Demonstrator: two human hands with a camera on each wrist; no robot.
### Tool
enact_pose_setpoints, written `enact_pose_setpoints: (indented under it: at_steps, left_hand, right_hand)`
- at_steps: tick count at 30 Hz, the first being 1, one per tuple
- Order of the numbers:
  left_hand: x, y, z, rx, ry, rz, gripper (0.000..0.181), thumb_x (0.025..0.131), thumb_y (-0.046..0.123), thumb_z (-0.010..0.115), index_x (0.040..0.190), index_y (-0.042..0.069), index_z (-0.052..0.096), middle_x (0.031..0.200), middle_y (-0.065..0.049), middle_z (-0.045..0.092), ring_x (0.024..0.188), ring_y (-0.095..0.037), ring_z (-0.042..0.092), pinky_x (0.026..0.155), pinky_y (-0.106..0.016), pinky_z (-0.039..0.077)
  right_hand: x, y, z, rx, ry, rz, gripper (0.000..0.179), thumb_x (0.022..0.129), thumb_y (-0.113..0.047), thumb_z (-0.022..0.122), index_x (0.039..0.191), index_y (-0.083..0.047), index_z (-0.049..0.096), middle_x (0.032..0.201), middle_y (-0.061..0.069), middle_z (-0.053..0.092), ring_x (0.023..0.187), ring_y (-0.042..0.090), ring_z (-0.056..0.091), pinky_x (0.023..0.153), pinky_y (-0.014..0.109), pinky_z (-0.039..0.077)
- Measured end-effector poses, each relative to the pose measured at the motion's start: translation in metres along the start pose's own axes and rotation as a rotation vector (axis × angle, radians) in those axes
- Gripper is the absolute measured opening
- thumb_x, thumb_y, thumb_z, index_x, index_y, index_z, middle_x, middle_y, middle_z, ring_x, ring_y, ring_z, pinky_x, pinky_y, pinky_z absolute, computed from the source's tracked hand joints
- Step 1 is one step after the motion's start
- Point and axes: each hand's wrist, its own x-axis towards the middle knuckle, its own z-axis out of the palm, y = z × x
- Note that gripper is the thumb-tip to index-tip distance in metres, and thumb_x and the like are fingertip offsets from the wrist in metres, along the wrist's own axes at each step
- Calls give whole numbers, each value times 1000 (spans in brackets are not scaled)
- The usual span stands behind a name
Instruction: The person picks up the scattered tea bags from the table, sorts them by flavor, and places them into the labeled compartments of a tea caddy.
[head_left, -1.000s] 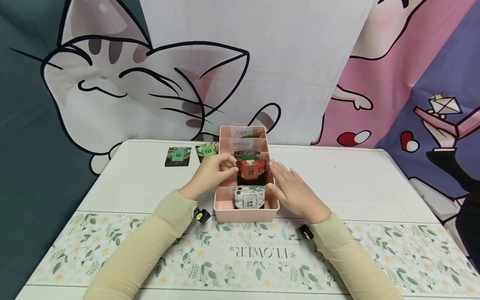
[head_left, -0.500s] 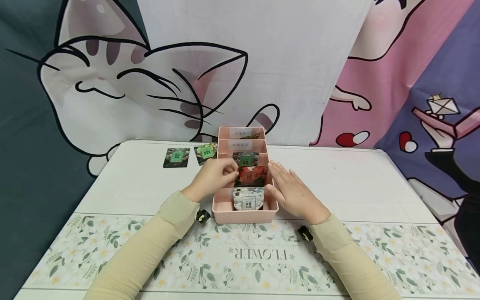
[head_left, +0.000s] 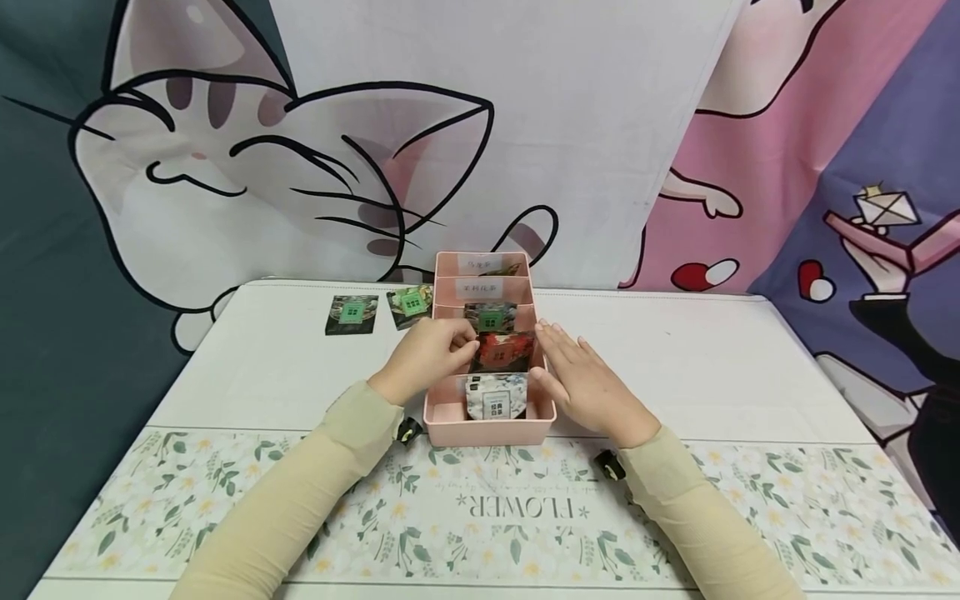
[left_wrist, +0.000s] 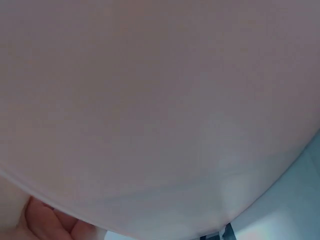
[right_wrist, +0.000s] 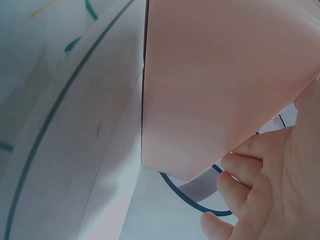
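Note:
A pink divided box (head_left: 491,433) stands lengthwise on the table, in steps rising toward the back. My left hand (head_left: 429,354) reaches over its left side, fingers curled, and pinches the left edge of a red and black tea sachet (head_left: 502,353) in the second compartment from the front. My right hand (head_left: 592,379) lies with straight fingers along the box's right rim; the right wrist view shows those fingers (right_wrist: 240,170) against the rim. A white tea sachet (head_left: 497,398) stands in the front compartment, a dark green one (head_left: 491,317) behind the red one. The left wrist view is mostly box wall.
Two green-labelled sachets, a black one (head_left: 352,315) and a yellow-green one (head_left: 410,306), lie on the table left of the box. Handwritten labels (head_left: 479,288) mark the rear compartments. A floral cloth strip (head_left: 247,500) runs along the front, and a cartoon curtain (head_left: 600,142) hangs behind.
The red sachet has gone down into its compartment, showing more of the dark green sachet behind it. My left hand has dropped slightly with it. My right hand stays at the rim.

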Motion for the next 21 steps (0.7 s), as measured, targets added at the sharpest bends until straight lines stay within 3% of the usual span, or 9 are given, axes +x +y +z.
enact_pose_setpoints:
  at_steps: [6, 13, 15, 21]
  left_hand:
    - [-2, 3, -4, 133, 78, 24, 14, 100, 18, 65, 91, 12, 73, 78, 2, 73, 68, -12, 68, 65, -31, 58]
    - [-6, 1, -6, 226, 190, 43, 16, 96, 14, 69, 82, 14, 64, 62, 5, 57, 52, -12, 49, 46, -29, 41]
    - [-7, -1, -7, 224, 204, 42, 15, 97, 15, 68, 83, 15, 65, 64, 5, 58, 52, -12, 49, 46, -28, 41]
    - [-11, -9, -19, 117, 284, -4, 12, 99, 19, 64, 100, 9, 72, 86, -3, 74, 67, -17, 67, 57, -31, 54]
  right_hand:
    - [1, -1, -1, 6, -5, 4, 70, 109, -51, 33, 163, -8, 19, 169, 7, 17, 156, 25, 13, 125, 54, 15]
    - [1, -1, -1, 6, -6, 1, 70, 109, -50, 33, 163, -7, 19, 168, 8, 17, 156, 26, 13, 125, 54, 15]
    - [0, -1, -1, 6, -6, 0, 70, 109, -50, 34, 162, -7, 19, 168, 8, 17, 156, 26, 13, 125, 54, 15]
    - [1, 0, 0, 11, -6, 1, 70, 109, -51, 33, 163, -8, 19, 169, 8, 16, 156, 25, 12, 126, 53, 14]
